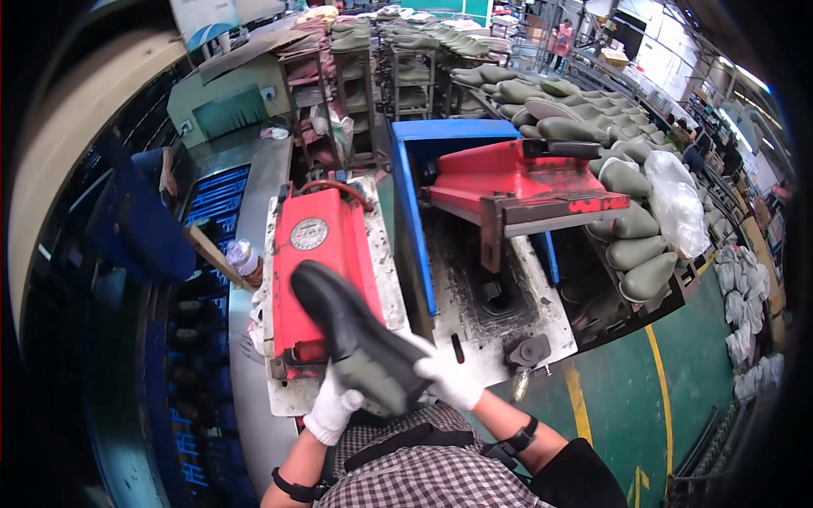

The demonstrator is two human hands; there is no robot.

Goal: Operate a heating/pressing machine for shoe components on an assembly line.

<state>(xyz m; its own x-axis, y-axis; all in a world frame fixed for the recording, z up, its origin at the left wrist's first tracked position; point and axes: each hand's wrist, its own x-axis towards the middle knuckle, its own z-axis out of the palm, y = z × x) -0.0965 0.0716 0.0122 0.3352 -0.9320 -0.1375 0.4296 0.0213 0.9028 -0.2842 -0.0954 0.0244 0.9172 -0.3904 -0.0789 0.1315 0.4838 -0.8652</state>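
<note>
Holding a boot partly hides the left hand.

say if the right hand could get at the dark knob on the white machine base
Probably yes: the knob sits ahead and to the right of the right hand, with nothing visible standing between them. That hand grips the dark shoe, though, so it would likely need to let go first.
</note>
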